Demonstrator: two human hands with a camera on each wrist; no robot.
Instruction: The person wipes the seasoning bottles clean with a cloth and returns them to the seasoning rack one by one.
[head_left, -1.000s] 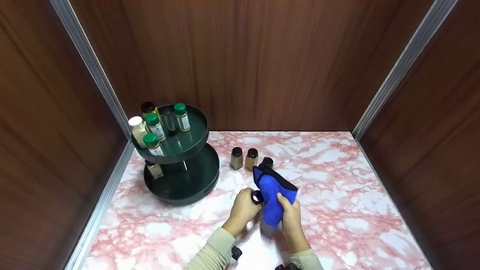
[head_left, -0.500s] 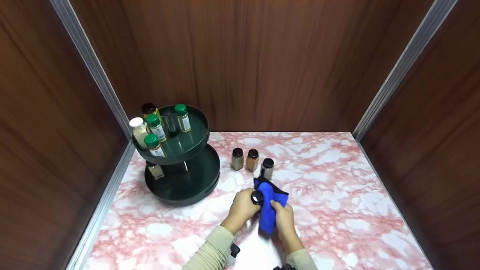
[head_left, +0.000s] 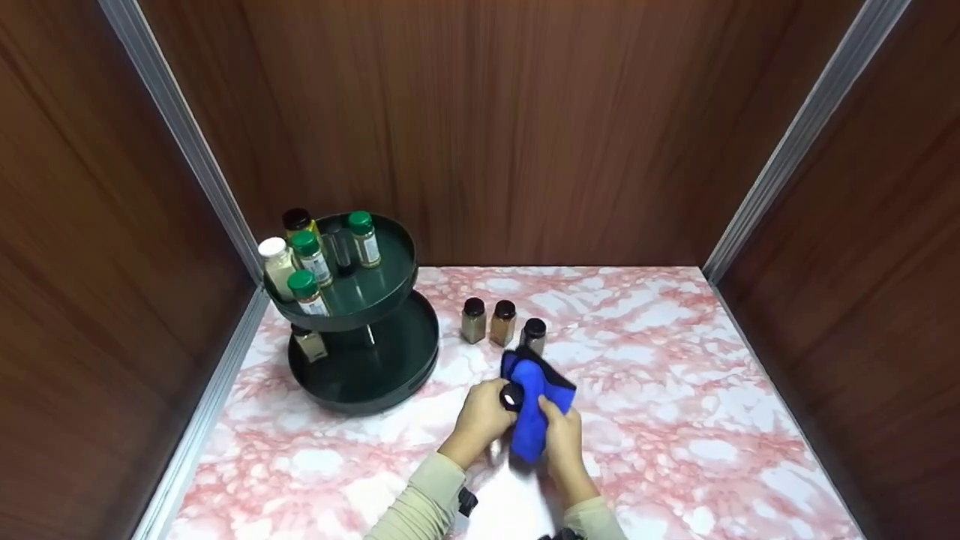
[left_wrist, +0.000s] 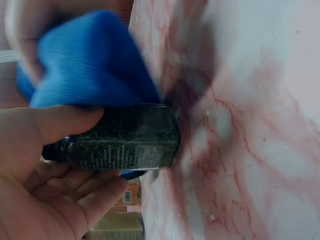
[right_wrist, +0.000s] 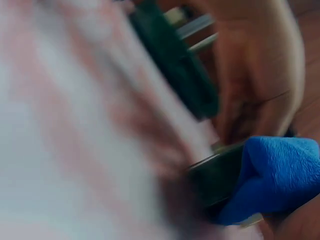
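A square spice jar with dark green flakes inside and a black cap is pinched in my left hand, thumb on one side and fingers on the other. My right hand holds a blue cloth with black edging, thumb on top. In the left wrist view the cloth lies against the jar's side. The right wrist view is blurred, but the cloth wraps partly over the jar there too.
Just beyond the hands stand three black-capped jars, one greenish, one orange-brown and one greyish. On the left is a two-tier dark green turntable; several bottles stand on top, a jar below. Wood panels surround the marbled tabletop.
My right hand and the cloth have shifted left and slightly down against the jar, uncovering more of the greyish jar behind. The left hand holds nearly the same place.
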